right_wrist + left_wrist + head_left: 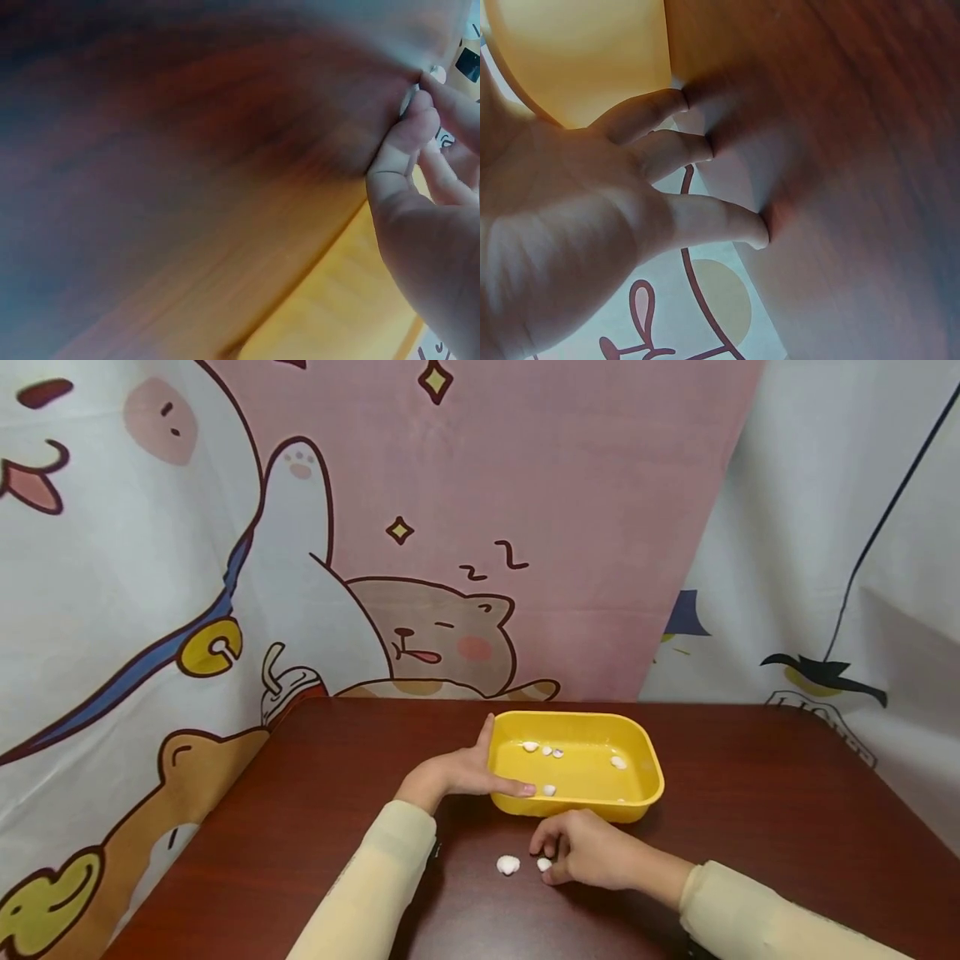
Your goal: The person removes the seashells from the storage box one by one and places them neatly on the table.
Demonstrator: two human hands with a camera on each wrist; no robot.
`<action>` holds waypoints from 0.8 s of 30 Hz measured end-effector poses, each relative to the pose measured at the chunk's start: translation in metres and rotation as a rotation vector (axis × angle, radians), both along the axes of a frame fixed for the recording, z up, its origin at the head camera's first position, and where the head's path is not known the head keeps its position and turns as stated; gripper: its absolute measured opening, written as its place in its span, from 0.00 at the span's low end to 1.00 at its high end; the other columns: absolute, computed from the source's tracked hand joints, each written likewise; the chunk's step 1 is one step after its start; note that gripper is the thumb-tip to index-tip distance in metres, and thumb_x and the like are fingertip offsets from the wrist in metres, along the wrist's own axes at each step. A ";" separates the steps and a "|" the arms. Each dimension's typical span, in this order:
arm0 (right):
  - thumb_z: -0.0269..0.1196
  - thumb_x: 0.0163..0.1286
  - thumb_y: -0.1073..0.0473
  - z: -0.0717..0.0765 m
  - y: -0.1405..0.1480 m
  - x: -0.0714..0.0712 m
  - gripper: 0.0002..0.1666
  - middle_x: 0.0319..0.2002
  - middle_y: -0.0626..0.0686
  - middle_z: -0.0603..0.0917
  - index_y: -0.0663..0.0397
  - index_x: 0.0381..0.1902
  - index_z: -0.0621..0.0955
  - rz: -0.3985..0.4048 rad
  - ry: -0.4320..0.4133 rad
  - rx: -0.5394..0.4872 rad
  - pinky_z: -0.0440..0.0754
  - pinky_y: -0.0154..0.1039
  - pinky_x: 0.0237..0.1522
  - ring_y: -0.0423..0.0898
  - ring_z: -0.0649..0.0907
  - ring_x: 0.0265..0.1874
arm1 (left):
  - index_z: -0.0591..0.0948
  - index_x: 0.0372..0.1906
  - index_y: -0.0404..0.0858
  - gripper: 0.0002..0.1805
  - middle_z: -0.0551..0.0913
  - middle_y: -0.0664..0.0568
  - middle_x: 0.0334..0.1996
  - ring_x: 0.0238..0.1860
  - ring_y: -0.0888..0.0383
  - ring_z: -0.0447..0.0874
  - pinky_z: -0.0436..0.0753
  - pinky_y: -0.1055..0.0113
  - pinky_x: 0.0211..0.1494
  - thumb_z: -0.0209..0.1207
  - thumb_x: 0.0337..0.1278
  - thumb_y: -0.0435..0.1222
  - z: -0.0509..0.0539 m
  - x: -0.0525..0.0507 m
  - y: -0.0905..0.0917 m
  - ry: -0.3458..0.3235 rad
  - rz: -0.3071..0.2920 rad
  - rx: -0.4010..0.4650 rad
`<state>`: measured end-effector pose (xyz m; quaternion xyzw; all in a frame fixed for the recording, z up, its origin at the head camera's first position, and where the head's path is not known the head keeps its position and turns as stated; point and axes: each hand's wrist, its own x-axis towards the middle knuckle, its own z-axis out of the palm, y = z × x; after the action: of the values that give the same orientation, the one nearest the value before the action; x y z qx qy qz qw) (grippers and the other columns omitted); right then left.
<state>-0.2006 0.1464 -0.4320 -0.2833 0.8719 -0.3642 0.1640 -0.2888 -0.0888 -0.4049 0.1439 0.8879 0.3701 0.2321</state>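
Pinching a white shell (544, 865) is the right hand (592, 851); the straight-fingered left hand (467, 772) touches a smooth, round-cornered yellow tub (588, 777).

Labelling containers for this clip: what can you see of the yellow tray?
The yellow tray looks like smooth, slightly shiny plastic: a shallow, open-topped rectangle with rounded corners and a raised rim. It sits upright on the dark brown table, toward the far edge. At least five small white shells lie inside. The left hand rests against its left end, thumb across the near-left rim.
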 end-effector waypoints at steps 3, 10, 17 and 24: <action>0.82 0.56 0.59 0.000 0.002 0.001 0.14 0.28 0.44 0.80 0.49 0.37 0.87 -0.035 0.038 0.014 0.75 0.31 0.31 0.34 0.76 0.27 | 0.25 0.86 0.48 0.80 0.58 0.36 0.84 0.77 0.44 0.70 0.67 0.44 0.82 0.74 0.49 0.66 0.000 -0.001 0.000 0.006 0.001 -0.002; 0.80 0.59 0.60 0.001 0.001 0.006 0.11 0.25 0.42 0.76 0.48 0.32 0.86 -0.074 0.046 0.011 0.75 0.30 0.28 0.33 0.75 0.23 | 0.25 0.86 0.49 0.81 0.57 0.37 0.85 0.77 0.44 0.69 0.66 0.44 0.83 0.74 0.48 0.66 -0.001 0.000 0.000 -0.007 0.009 0.000; 0.78 0.61 0.61 0.000 -0.004 0.005 0.09 0.26 0.41 0.75 0.46 0.33 0.87 -0.048 0.063 0.018 0.72 0.30 0.30 0.33 0.73 0.26 | 0.25 0.86 0.49 0.81 0.58 0.37 0.84 0.76 0.45 0.70 0.67 0.43 0.82 0.75 0.47 0.66 -0.001 0.000 -0.001 -0.009 0.019 0.018; 0.77 0.63 0.61 0.036 -0.006 -0.001 0.10 0.25 0.41 0.76 0.51 0.40 0.87 -0.003 0.096 0.019 0.74 0.30 0.30 0.33 0.74 0.25 | 0.24 0.86 0.48 0.81 0.62 0.36 0.82 0.74 0.45 0.73 0.68 0.44 0.81 0.75 0.48 0.65 -0.001 0.000 -0.001 -0.002 0.005 0.017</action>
<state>-0.2012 0.1404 -0.3964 -0.2976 0.8827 -0.3419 0.1242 -0.2888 -0.0902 -0.4058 0.1432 0.8849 0.3782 0.2310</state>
